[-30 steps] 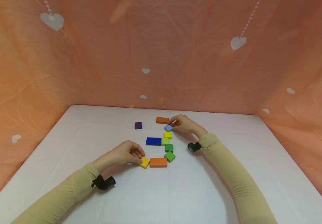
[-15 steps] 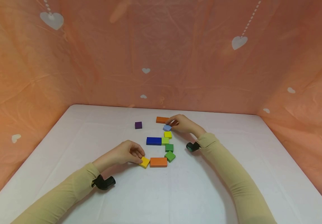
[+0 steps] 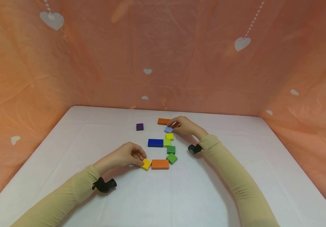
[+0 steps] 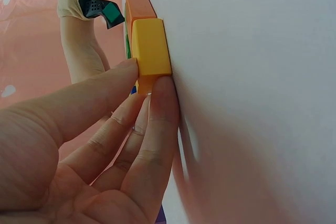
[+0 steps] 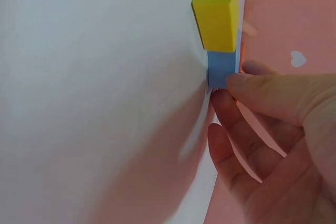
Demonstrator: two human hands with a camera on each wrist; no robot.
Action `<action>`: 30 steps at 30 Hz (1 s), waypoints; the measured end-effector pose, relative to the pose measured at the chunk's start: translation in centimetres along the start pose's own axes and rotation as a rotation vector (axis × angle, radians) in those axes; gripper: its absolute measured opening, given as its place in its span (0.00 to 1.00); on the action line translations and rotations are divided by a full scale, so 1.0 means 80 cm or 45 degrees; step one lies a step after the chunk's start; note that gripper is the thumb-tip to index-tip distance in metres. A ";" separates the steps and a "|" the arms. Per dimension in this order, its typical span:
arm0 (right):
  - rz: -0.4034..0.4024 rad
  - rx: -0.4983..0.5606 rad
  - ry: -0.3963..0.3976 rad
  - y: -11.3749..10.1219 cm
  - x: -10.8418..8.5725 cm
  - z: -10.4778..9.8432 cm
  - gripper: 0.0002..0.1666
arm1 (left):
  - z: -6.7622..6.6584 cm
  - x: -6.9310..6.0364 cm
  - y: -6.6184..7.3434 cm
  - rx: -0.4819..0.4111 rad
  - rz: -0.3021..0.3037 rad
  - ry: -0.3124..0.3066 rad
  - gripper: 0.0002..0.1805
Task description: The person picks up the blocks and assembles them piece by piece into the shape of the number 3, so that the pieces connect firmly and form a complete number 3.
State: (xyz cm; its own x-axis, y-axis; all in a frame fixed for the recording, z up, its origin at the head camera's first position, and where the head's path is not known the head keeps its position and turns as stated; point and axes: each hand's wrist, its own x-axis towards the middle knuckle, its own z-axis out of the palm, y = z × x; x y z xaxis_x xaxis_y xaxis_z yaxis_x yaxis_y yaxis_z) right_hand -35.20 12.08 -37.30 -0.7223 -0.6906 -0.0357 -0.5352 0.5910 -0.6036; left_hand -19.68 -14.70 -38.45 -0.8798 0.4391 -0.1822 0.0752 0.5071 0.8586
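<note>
At the near left end of a row of flat coloured blocks, my left hand [image 3: 127, 154] pinches an orange-yellow block [image 3: 146, 164] by its edge. In the left wrist view, thumb and fingers meet that yellow block [image 4: 151, 45], its corner close to a near orange block [image 3: 160, 164]. My right hand [image 3: 186, 126] holds a light blue block [image 3: 168, 129] between thumb and fingers near the far end. The right wrist view shows the light blue block [image 5: 221, 69] behind a yellow block [image 5: 216, 17]. Fingers partly hide the far orange block [image 3: 163, 121].
Between the hands lie a yellow block [image 3: 169, 136], a lime block [image 3: 167, 143] touching a long dark blue block [image 3: 155, 143], and two green blocks [image 3: 171, 150]. A purple block [image 3: 139, 127] sits apart. Orange cloth [image 3: 163, 63] surrounds the white table [image 3: 163, 201].
My right hand has slid slightly left with the light blue block, bringing it closer above the yellow one. The left hand and its block stay in place.
</note>
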 end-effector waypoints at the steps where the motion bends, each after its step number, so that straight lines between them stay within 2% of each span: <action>1: 0.003 -0.002 -0.001 0.000 0.000 0.000 0.17 | 0.000 0.000 0.000 -0.001 -0.002 0.000 0.10; 30: 0.025 0.007 -0.018 -0.002 0.001 0.002 0.18 | -0.001 -0.001 0.005 0.014 -0.005 -0.011 0.10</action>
State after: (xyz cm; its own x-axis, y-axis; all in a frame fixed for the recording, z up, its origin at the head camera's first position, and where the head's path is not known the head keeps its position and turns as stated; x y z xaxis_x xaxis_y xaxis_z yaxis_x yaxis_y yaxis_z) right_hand -35.14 11.88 -37.32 -0.7267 -0.6845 -0.0587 -0.5185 0.6025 -0.6067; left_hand -19.65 -14.56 -38.06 -0.8759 0.4435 -0.1902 0.0766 0.5169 0.8526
